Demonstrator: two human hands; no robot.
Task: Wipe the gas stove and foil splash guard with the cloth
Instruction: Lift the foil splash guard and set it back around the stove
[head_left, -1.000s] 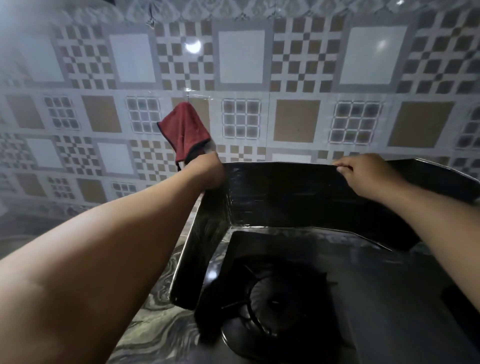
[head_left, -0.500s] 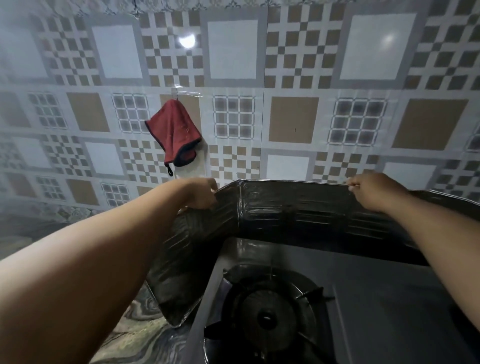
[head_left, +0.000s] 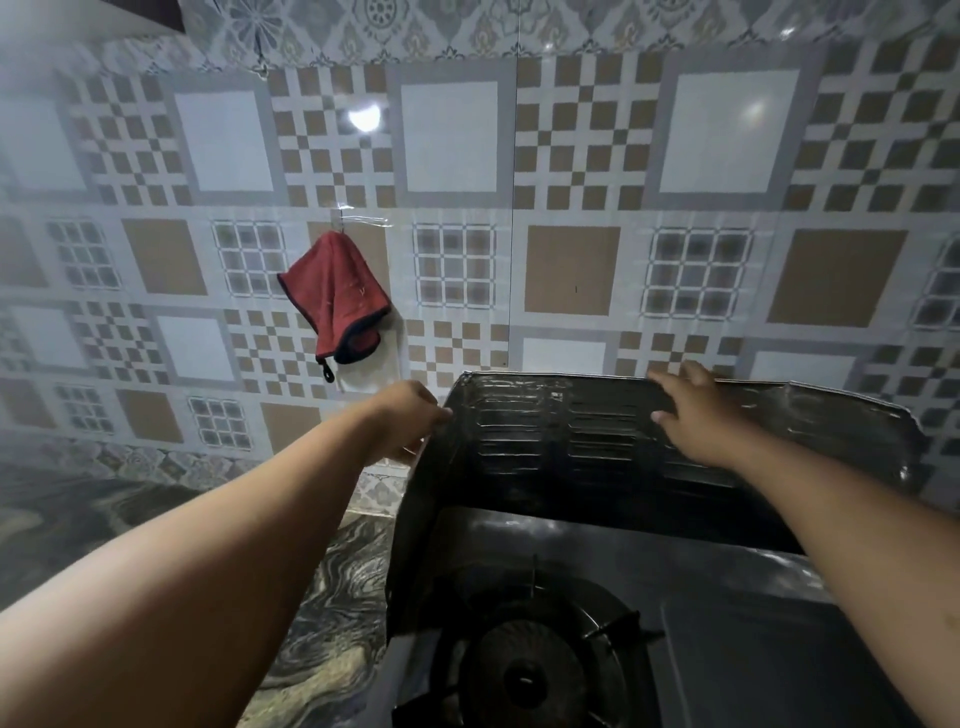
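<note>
Left hand (head_left: 410, 421): at the left corner fold of the foil splash guard (head_left: 597, 447); fingers curl over the top edge, grip pinching the foil.
Right hand (head_left: 691, 410): laid on the guard's top edge near the middle; fingers fairly straight, spread over the rim, pressing more than clasping.
Guard: stands upright behind and to the left of the gas stove (head_left: 727, 649), long axis running left to right along the tiled wall (head_left: 571, 156); left wing folds toward the camera.
Burner (head_left: 524, 670): directly below, uncovered.
Cloth (head_left: 335, 296): red, hanging from a hook on the wall, up and left of the left hand, near but not touched; well apart from the right hand.
Surface (head_left: 322, 597): marbled, left of the stove.
Judgement: no wiping is possible yet, since neither hand has the cloth. The left hand is nearer; the reach goes up and leftward.
</note>
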